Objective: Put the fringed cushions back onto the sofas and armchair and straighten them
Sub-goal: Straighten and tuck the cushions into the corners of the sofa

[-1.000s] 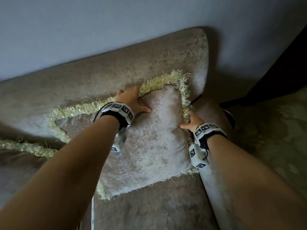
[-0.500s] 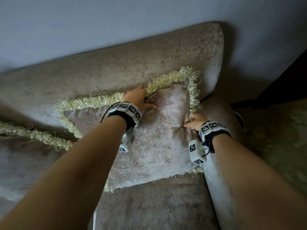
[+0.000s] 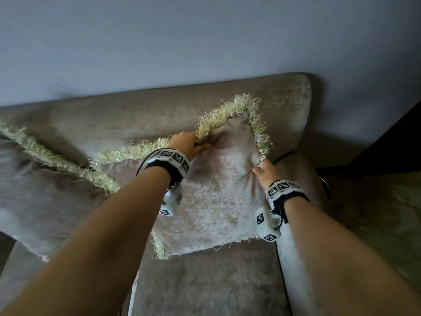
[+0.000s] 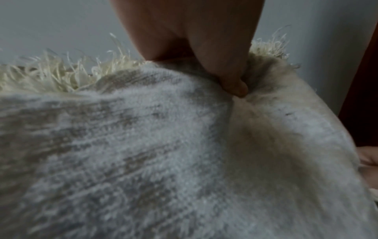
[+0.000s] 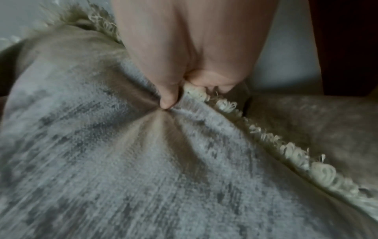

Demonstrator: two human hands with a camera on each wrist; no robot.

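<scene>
A beige velvet cushion (image 3: 218, 201) with a cream fringe leans against the sofa backrest (image 3: 159, 115) at the sofa's right end. My left hand (image 3: 190, 143) grips its top edge, thumb pressed into the fabric (image 4: 235, 87). My right hand (image 3: 264, 172) pinches its right edge beside the fringe (image 5: 204, 93). The fabric puckers at both grips. A second fringed cushion (image 3: 45, 179) lies to the left on the seat, partly behind my left forearm.
The sofa armrest (image 3: 293, 258) runs along the right under my right forearm. A plain wall (image 3: 205, 42) rises behind the backrest. Patterned carpet (image 3: 376, 213) and dark furniture (image 3: 391, 142) lie to the right. Bare seat cushion (image 3: 205, 281) shows in front.
Both hands have shifted toward the cushion's top right corner and now pull the fabric tighter there. The corner stands higher against the backrest. The view has tilted up and right.
</scene>
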